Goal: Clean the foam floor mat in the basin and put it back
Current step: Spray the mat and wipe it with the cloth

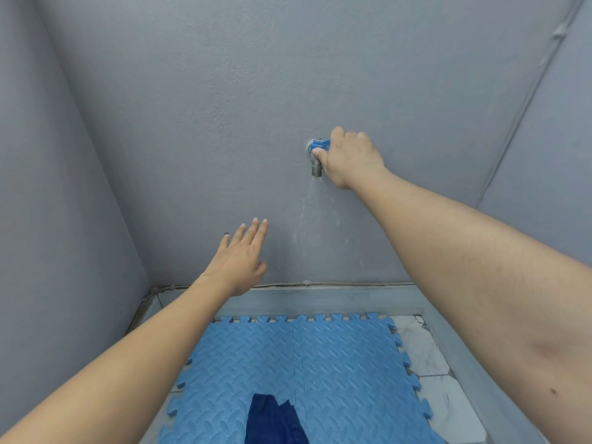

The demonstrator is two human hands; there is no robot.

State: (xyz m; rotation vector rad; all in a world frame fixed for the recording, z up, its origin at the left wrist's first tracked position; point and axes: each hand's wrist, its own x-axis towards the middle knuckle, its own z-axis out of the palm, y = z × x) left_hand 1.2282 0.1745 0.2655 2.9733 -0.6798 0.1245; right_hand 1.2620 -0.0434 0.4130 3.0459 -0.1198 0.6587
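A blue foam floor mat (320, 363) with interlocking edges lies flat on the tiled floor of the basin (323, 299). A dark blue cloth (272, 421) rests on the mat's near edge. High on the grey wall, my right hand (350, 158) grips the blue handle of a metal tap (317, 155). A thin spray of water falls from the spout. My left hand (238, 261) hovers flat with fingers spread, holding nothing, left of the water and above the basin's back rim.
Grey walls close in the basin at the back, left and right. A raised grey ledge (455, 357) runs along the right side. Pale tiles (426, 354) show beside the mat.
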